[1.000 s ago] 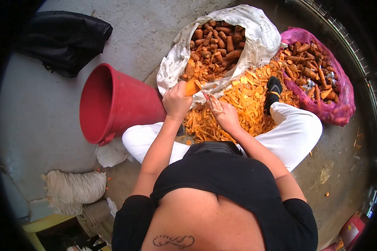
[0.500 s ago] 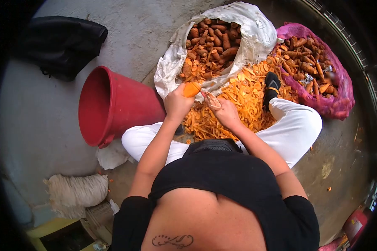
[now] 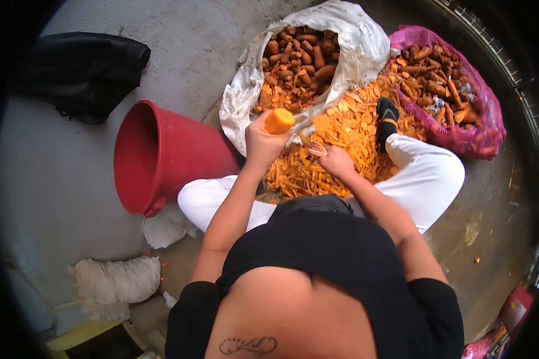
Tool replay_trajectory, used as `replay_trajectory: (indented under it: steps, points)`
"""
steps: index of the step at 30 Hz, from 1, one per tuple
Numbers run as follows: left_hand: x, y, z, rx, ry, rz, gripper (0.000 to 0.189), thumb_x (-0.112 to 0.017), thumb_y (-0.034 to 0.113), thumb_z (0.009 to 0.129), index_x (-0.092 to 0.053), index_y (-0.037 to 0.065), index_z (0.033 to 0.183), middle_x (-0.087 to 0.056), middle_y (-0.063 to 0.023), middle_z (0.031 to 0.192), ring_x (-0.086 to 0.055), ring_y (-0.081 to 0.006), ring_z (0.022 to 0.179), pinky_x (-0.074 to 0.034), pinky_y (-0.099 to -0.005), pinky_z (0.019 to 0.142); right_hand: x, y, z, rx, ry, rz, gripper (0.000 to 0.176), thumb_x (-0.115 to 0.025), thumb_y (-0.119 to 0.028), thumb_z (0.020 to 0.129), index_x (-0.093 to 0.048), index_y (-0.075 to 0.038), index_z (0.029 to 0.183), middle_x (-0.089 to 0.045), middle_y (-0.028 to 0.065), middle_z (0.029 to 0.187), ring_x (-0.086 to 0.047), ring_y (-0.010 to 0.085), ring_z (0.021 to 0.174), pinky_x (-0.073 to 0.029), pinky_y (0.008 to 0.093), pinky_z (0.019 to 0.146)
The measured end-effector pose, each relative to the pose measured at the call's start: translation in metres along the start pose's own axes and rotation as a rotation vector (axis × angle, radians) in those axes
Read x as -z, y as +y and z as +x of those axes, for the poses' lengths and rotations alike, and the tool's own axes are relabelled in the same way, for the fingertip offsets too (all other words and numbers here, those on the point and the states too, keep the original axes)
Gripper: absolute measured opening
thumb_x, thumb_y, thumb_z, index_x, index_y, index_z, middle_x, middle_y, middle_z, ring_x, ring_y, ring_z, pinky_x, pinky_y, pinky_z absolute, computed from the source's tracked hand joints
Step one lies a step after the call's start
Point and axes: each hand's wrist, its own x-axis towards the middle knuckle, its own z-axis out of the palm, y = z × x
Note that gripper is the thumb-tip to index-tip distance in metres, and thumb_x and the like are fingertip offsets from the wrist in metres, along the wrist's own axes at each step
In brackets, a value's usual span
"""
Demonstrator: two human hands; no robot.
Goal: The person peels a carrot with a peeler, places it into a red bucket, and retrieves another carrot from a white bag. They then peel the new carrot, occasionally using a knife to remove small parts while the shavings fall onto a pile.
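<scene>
My left hand [image 3: 265, 143] is closed around a thick peeled carrot [image 3: 279, 121], its bright orange cut end facing right. To its right, my right hand [image 3: 330, 159] is closed on a slim small tool [image 3: 305, 140], mostly hidden by the fingers; I cannot tell its kind. An orange carrot piece [image 3: 321, 123] shows just beyond the tool, apart from both hands. Below and around the hands spreads a heap of carrot peelings and slices [image 3: 299, 179], lying between my legs. Behind it, a white sack [image 3: 365, 45] lies open with brown unpeeled carrots [image 3: 305, 54] inside.
A red bucket [image 3: 188, 149] lies tipped by my left knee. At the right back, a pink mesh sack [image 3: 488, 128] holds more carrots. Black cloth [image 3: 96, 69] lies at the far left, and a whitish bundle [image 3: 117, 280] sits behind the bucket. My shoed foot [image 3: 387, 116] rests among the peelings.
The hands have moved apart, the left one up slightly and the right one to the right. The carrot's end now shows a flat cut, and a loose carrot piece appears between the hands.
</scene>
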Motion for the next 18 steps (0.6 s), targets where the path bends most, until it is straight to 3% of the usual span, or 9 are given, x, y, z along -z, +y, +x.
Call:
replay_trajectory:
  steps: [4, 5, 7, 10, 13, 17, 18]
  points:
    - [0.017, -0.015, -0.005, 0.004, -0.016, 0.253, 0.027, -0.072, 0.006, 0.074, -0.059, 0.001, 0.097, -0.065, -0.0074, 0.087, -0.062, -0.015, 0.08, -0.049, -0.0288, 0.072, 0.049, 0.007, -0.023, -0.058, -0.116, -0.005, 0.039, -0.042, -0.038, 0.088, -0.066, -0.016, 0.11, -0.066, 0.0187, 0.096, -0.065, 0.0359, 0.083, -0.051, 0.0432, 0.073]
    - [0.019, -0.019, -0.008, -0.067, -0.011, 0.325, 0.03, -0.072, 0.009, 0.074, -0.057, 0.001, 0.099, -0.064, -0.0105, 0.088, -0.061, -0.0221, 0.081, -0.048, -0.0329, 0.072, 0.053, 0.007, -0.026, -0.037, -0.118, -0.027, 0.037, -0.042, -0.036, 0.09, -0.065, -0.02, 0.114, -0.066, 0.019, 0.094, -0.065, 0.0358, 0.081, -0.051, 0.0439, 0.072]
    - [0.019, -0.025, -0.011, -0.213, 0.015, 0.456, 0.036, -0.071, 0.015, 0.073, -0.054, 0.001, 0.101, -0.061, -0.0169, 0.091, -0.06, -0.0361, 0.085, -0.047, -0.0409, 0.074, 0.047, 0.006, -0.018, 0.081, 0.07, -0.056, 0.036, -0.045, -0.037, 0.091, -0.064, -0.022, 0.117, -0.067, 0.0173, 0.089, -0.065, 0.0345, 0.077, -0.051, 0.0431, 0.07]
    - [0.024, -0.035, -0.016, -0.208, 0.006, 0.551, 0.037, -0.07, 0.014, 0.074, -0.052, 0.002, 0.104, -0.059, -0.0175, 0.095, -0.059, -0.0365, 0.089, -0.046, -0.0426, 0.075, 0.045, -0.013, -0.029, 0.347, 0.252, 0.407, 0.034, -0.052, -0.037, 0.09, -0.065, -0.019, 0.116, -0.068, 0.0148, 0.085, -0.066, 0.0319, 0.074, -0.051, 0.0392, 0.067]
    - [0.028, -0.024, -0.019, -0.066, 0.032, 0.602, 0.032, -0.071, 0.017, 0.074, -0.054, 0.004, 0.097, -0.062, -0.0179, 0.09, -0.06, -0.0373, 0.084, -0.047, -0.0441, 0.072, 0.026, -0.025, -0.03, 0.603, 0.322, 0.544, 0.03, -0.056, -0.032, 0.089, -0.066, -0.015, 0.113, -0.068, 0.0135, 0.086, -0.067, 0.0294, 0.074, -0.051, 0.0346, 0.065]
    - [0.028, -0.027, -0.019, -0.042, 0.024, 0.782, 0.035, -0.07, 0.014, 0.071, -0.055, 0.004, 0.101, -0.065, -0.0164, 0.087, -0.062, -0.0352, 0.079, -0.048, -0.0434, 0.07, 0.027, -0.046, -0.052, 0.619, 0.197, 0.52, 0.024, -0.061, -0.018, 0.089, -0.065, -0.005, 0.109, -0.067, 0.0102, 0.082, -0.061, 0.0122, 0.069, -0.049, 0.027, 0.065]
    - [0.026, -0.031, -0.018, -0.096, 0.056, 0.773, 0.035, -0.07, 0.014, 0.071, -0.055, 0.005, 0.1, -0.065, -0.0163, 0.086, -0.062, -0.0356, 0.076, -0.048, -0.0436, 0.069, 0.025, -0.048, -0.052, 0.637, 0.248, 0.451, 0.024, -0.06, -0.021, 0.089, -0.066, -0.007, 0.107, -0.066, 0.0108, 0.077, -0.063, 0.0171, 0.064, -0.049, 0.0288, 0.061]
